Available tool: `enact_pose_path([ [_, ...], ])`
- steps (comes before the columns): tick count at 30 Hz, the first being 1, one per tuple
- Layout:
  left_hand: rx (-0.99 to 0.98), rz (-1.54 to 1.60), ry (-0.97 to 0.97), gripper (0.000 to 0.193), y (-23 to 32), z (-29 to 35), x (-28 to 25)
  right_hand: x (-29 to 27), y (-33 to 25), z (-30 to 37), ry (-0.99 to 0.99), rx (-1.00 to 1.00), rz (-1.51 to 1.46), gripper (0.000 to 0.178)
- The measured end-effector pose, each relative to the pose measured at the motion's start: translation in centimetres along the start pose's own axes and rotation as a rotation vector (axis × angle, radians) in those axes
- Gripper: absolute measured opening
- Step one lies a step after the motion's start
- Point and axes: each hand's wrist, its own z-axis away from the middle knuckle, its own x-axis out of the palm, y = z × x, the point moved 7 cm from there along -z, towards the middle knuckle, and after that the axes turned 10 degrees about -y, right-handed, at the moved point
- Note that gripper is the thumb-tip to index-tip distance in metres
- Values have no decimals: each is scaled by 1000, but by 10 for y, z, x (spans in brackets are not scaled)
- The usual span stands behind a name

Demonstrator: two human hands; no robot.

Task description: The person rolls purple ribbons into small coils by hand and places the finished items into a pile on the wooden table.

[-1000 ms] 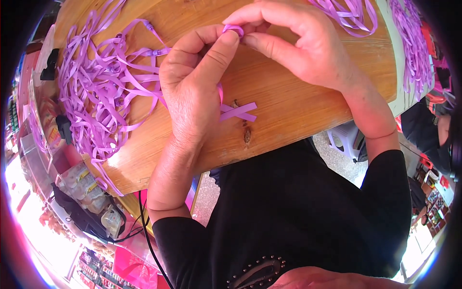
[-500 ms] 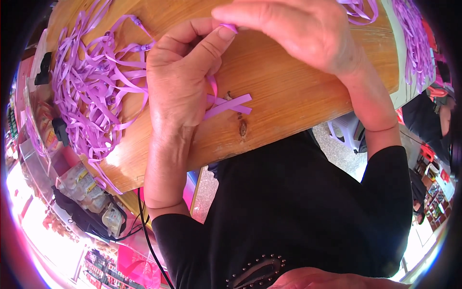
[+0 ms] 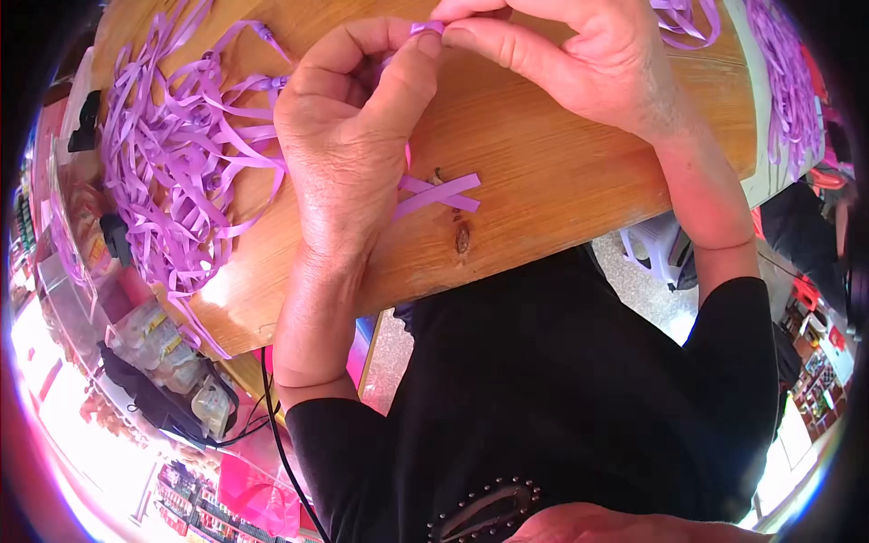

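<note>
My left hand (image 3: pixel 353 127) is closed, thumb and forefinger pinching a purple ribbon (image 3: pixel 427 28) near the top of the view. Two loose ends of purple ribbon (image 3: pixel 442 193) cross on the wood below the hand. At the pinched spot my right hand (image 3: pixel 588 68) meets the left, its thumb and fingertips pressed together on the same ribbon. How the ribbon is folded or knotted there is too small to tell. To the left of my left hand lies a large tangled heap of purple ribbons (image 3: pixel 181 172), several with small knots.
The wooden table (image 3: pixel 561 199) has a curved front edge close to my body. More ribbon loops (image 3: pixel 683 23) lie at the far right, and a hank of purple ribbons (image 3: pixel 789 100) hangs beyond them. A black cable (image 3: pixel 272 416) runs down at the left beside plastic-wrapped goods (image 3: pixel 167 348).
My right hand has turned and its thumb and fingertips now pinch at the ribbon, where before it was held flat over it. The left hand has shifted slightly.
</note>
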Motion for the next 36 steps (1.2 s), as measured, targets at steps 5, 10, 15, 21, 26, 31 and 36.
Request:
enact_pose_path([
  [5, 32, -51, 13, 12, 2, 1, -3, -3, -5, -12, -181, 447, -152, 8],
  [10, 35, -72, 39, 9, 4, 0, 0, -2, -4, -4, -15, 74, -50, 7],
  [15, 81, -78, 25, 8, 2, 1, 0, -7, -6, -11, -144, 384, -99, 7],
  [21, 122, -89, 54, 9, 3, 1, 1, -1, 2, 2, -17, 169, -171, 6],
  [26, -15, 45, -10, 16, -4, 2, 1, 2, 5, 5, -39, 209, -276, 6],
  [31, 64, 35, -151, 16, 0, 3, 10, 5, 14, 10, -127, 800, -592, 6],
  [36, 109, 67, -153, 14, 3, 2, 7, 15, 27, 19, -165, 915, -719, 11],
])
